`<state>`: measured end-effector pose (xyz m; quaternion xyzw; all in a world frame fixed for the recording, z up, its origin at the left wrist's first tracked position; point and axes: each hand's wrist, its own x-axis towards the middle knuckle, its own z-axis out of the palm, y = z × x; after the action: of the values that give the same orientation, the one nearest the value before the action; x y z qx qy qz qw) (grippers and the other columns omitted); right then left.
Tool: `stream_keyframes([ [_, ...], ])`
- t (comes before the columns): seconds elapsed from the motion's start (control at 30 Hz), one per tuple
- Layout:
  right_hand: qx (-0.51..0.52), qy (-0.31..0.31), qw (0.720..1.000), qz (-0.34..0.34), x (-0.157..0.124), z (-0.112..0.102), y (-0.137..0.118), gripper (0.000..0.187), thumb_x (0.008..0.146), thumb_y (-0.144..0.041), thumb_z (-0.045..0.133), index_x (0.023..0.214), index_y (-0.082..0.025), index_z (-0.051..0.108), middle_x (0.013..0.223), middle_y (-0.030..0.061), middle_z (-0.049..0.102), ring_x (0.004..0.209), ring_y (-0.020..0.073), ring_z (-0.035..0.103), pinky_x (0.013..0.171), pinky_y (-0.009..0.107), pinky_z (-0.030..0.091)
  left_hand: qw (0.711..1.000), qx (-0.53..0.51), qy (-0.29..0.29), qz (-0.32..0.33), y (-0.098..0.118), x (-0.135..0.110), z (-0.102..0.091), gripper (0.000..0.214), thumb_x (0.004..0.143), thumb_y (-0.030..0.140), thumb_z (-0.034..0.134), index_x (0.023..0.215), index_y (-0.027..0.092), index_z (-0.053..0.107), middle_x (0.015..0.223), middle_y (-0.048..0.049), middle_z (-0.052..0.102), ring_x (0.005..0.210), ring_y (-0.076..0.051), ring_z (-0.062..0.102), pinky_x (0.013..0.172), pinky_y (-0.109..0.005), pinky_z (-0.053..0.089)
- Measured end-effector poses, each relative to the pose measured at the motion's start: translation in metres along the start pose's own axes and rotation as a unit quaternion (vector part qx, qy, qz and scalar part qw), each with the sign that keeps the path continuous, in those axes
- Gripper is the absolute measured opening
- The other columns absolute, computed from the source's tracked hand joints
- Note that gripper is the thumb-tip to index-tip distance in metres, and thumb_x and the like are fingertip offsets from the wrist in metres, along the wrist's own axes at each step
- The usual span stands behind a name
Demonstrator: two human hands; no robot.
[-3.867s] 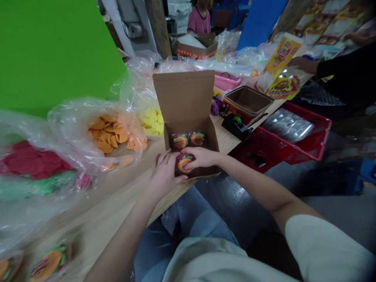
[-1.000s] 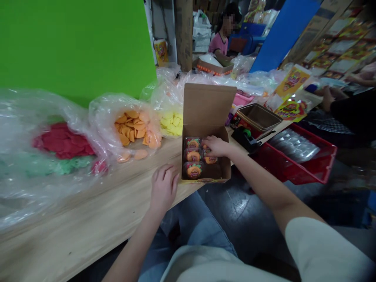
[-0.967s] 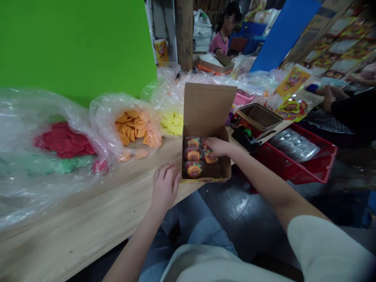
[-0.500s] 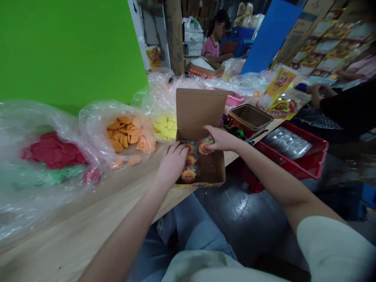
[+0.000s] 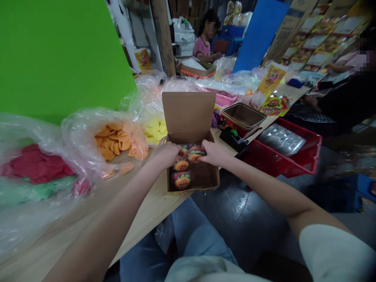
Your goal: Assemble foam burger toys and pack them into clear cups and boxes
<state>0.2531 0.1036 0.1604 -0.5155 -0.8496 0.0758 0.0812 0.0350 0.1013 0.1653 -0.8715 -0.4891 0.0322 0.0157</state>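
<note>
An open cardboard box [image 5: 188, 113], its lid raised at the back, stands at the table's front edge. Small clear-wrapped burger-shaped pieces lie along its left side, one of them at the front left [image 5: 181, 180]. My right hand [image 5: 216, 153] reaches in over the right wall and pinches another wrapped burger-shaped piece [image 5: 196, 153] in the back part. My left hand [image 5: 167, 153] comes over the left wall, its fingers closed at the piece in the back left corner [image 5: 183, 149]. Those fingers partly cover that piece. Brown cardboard shows at the box's front right.
Clear bags of red [image 5: 37, 163], orange [image 5: 113, 141] and yellow [image 5: 155, 129] flat pieces lie to the left. A brown tub [image 5: 243, 117] and black tape dispenser [image 5: 233, 137] stand right of the box. Beyond them, a red crate [image 5: 305, 156] holds clear plastic trays. Other people sit nearby.
My right hand has lowered its burger-shaped piece into the back of the box, moving left. My left hand has shifted back along the left wall. The view has turned slightly right.
</note>
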Motion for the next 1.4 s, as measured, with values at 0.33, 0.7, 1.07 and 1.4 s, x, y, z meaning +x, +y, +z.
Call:
stream_keyframes([
  [0.33,0.124,0.007,0.992,0.011,0.008,-0.008,0.008,0.060,0.073,-0.043,0.058,0.122,-0.018,0.034,0.095,0.0070,0.059,0.078,0.0181,0.057,0.063,0.025,0.038,0.999,0.008,-0.028,-0.013,0.014,-0.006,0.009,0.044,0.059,0.050,0.066,0.087,0.017,0.061,0.087,-0.0128,0.065,0.089,-0.031,0.056,0.092,-0.056,0.023],
  [0.7,-0.081,0.021,0.997,0.001,0.005,-0.011,-0.010,0.034,0.076,-0.041,0.053,0.096,-0.014,0.047,0.088,0.0147,0.058,0.088,0.0299,0.052,0.077,0.037,0.038,0.997,-0.006,-0.054,0.051,0.013,0.002,-0.031,0.041,0.062,0.030,0.060,0.101,0.019,0.056,0.094,-0.0088,0.062,0.093,-0.027,0.057,0.098,-0.048,0.026],
  [1.07,0.276,0.150,0.949,0.037,0.011,-0.023,0.014,0.058,0.080,-0.037,0.049,0.131,-0.021,0.026,0.114,0.0092,0.051,0.096,0.0221,0.053,0.078,0.037,0.046,0.974,-0.070,-0.216,-0.015,0.029,0.030,-0.013,0.061,0.036,0.014,0.077,0.095,0.016,0.062,0.090,-0.0139,0.067,0.085,-0.032,0.062,0.074,-0.039,0.047],
  [1.4,0.259,0.133,0.955,-0.055,0.015,-0.015,0.005,0.040,0.080,-0.035,0.051,0.115,-0.017,0.042,0.114,0.0110,0.054,0.108,0.0239,0.049,0.092,0.041,0.039,0.933,-0.350,0.065,0.050,0.001,0.033,-0.038,0.055,0.070,0.041,0.062,0.118,0.020,0.043,0.116,-0.0051,0.057,0.102,-0.018,0.056,0.087,-0.029,0.042],
])
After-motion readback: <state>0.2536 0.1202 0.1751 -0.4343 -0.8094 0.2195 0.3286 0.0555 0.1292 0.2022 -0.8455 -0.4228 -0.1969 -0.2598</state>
